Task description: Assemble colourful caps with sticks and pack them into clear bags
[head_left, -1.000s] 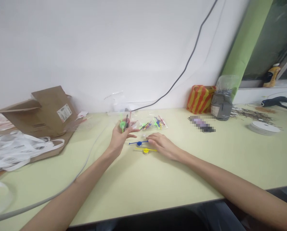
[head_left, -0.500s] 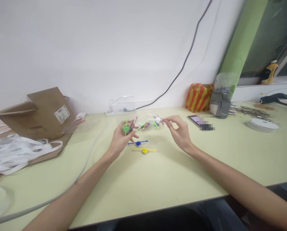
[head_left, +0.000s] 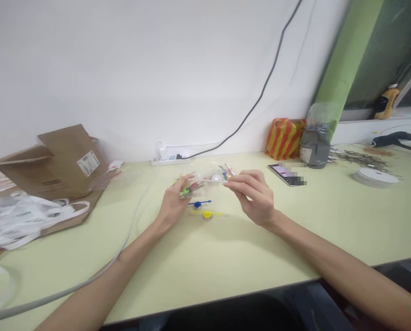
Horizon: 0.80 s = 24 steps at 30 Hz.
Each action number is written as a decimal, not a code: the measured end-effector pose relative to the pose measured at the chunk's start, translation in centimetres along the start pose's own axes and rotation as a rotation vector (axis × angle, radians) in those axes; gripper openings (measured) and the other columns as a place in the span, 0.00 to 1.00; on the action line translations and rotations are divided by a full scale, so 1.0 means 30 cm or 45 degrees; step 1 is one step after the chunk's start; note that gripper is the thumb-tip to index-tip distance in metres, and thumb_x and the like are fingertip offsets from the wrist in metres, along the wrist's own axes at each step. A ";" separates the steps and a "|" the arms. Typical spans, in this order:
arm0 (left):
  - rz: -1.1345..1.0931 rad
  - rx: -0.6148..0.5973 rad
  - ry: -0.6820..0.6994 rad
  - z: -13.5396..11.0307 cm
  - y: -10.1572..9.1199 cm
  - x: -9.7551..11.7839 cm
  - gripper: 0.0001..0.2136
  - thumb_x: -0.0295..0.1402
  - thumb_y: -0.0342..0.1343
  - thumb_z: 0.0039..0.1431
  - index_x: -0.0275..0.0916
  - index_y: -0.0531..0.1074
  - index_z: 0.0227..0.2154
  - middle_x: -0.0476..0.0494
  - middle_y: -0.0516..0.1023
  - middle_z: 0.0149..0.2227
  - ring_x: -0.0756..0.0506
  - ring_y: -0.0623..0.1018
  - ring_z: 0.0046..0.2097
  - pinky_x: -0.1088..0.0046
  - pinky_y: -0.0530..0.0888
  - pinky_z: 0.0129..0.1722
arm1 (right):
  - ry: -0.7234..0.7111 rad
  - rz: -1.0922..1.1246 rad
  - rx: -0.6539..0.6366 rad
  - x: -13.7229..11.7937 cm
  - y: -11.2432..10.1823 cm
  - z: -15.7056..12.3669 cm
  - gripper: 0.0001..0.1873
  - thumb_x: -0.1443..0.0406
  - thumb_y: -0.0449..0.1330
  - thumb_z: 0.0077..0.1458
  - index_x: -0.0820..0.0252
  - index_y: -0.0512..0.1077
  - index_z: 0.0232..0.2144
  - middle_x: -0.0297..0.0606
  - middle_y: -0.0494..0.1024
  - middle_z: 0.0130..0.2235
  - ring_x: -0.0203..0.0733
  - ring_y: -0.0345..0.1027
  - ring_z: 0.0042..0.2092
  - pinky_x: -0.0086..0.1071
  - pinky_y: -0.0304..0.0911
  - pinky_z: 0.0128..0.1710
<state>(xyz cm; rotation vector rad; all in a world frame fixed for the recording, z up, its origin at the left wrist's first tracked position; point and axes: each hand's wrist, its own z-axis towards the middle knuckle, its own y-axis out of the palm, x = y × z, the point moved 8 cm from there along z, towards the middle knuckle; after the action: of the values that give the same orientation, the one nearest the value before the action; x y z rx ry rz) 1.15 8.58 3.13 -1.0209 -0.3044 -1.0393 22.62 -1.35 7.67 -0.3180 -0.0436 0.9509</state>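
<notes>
My left hand [head_left: 175,202] is closed around a small green toy part [head_left: 186,191] above the pale yellow table [head_left: 226,257]. My right hand [head_left: 255,195] pinches one end of a clear plastic bag [head_left: 210,177] of small coloured parts, held between both hands. On the table just below lie a blue spinner piece [head_left: 198,203] and a yellow spinner piece [head_left: 208,214].
A torn cardboard box [head_left: 59,161] and white strips [head_left: 22,216] lie at the left. A grey cable [head_left: 88,280] crosses the table. A power strip [head_left: 169,157] sits by the wall. A phone [head_left: 286,174], a striped bag [head_left: 286,139], a grey bag [head_left: 315,148] and a white tape roll [head_left: 376,177] are at the right.
My right hand rose from the table beside the blue piece, picked up the clear bag of coloured parts and brought it toward my left hand, which kept the green part.
</notes>
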 end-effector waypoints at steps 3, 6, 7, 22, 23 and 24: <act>0.033 -0.004 0.015 0.000 0.009 -0.001 0.28 0.25 0.53 0.51 0.46 0.69 0.57 0.47 0.78 0.56 0.40 0.77 0.56 0.61 0.72 0.57 | -0.044 -0.020 -0.140 -0.002 0.045 -0.010 0.13 0.69 0.56 0.66 0.48 0.78 0.45 0.37 0.83 0.42 0.47 0.71 0.46 0.46 0.64 0.47; 0.160 -0.035 0.061 -0.004 0.020 -0.001 0.28 0.25 0.54 0.52 0.47 0.69 0.58 0.46 0.75 0.59 0.39 0.76 0.58 0.59 0.72 0.58 | -0.087 -0.091 -0.254 -0.011 0.083 -0.017 0.14 0.69 0.54 0.66 0.49 0.77 0.46 0.37 0.83 0.44 0.47 0.71 0.49 0.45 0.65 0.47; 0.223 -0.045 0.079 -0.005 0.023 0.000 0.28 0.25 0.54 0.53 0.47 0.69 0.58 0.46 0.75 0.60 0.38 0.76 0.58 0.59 0.72 0.57 | -0.107 -0.110 -0.283 -0.018 0.092 -0.018 0.14 0.69 0.54 0.66 0.51 0.77 0.46 0.38 0.83 0.44 0.47 0.71 0.49 0.45 0.65 0.47; 0.415 -0.107 0.211 -0.027 0.048 0.061 0.24 0.31 0.53 0.60 0.46 0.67 0.60 0.44 0.76 0.58 0.39 0.78 0.55 0.63 0.75 0.53 | -0.099 -0.054 -0.585 -0.041 0.146 -0.034 0.21 0.62 0.49 0.70 0.54 0.66 0.62 0.46 0.71 0.60 0.51 0.61 0.62 0.50 0.60 0.60; 0.396 -0.087 0.171 -0.024 0.043 0.052 0.24 0.30 0.54 0.59 0.45 0.68 0.59 0.44 0.77 0.57 0.38 0.79 0.54 0.62 0.75 0.52 | -0.088 -0.068 -0.546 -0.039 0.136 -0.030 0.21 0.63 0.49 0.69 0.54 0.65 0.62 0.47 0.69 0.62 0.52 0.60 0.63 0.51 0.60 0.60; 0.369 -0.064 0.128 -0.021 0.038 0.042 0.24 0.30 0.55 0.59 0.45 0.68 0.59 0.43 0.78 0.55 0.38 0.80 0.52 0.62 0.76 0.50 | -0.075 -0.073 -0.487 -0.037 0.121 -0.024 0.22 0.63 0.50 0.69 0.53 0.65 0.62 0.48 0.68 0.62 0.53 0.60 0.63 0.52 0.59 0.60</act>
<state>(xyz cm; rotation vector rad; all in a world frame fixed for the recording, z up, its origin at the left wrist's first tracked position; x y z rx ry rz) 2.59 7.49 2.99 -1.0199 -0.0453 -0.8352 19.21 -0.48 6.05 -0.6380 -0.2897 0.8921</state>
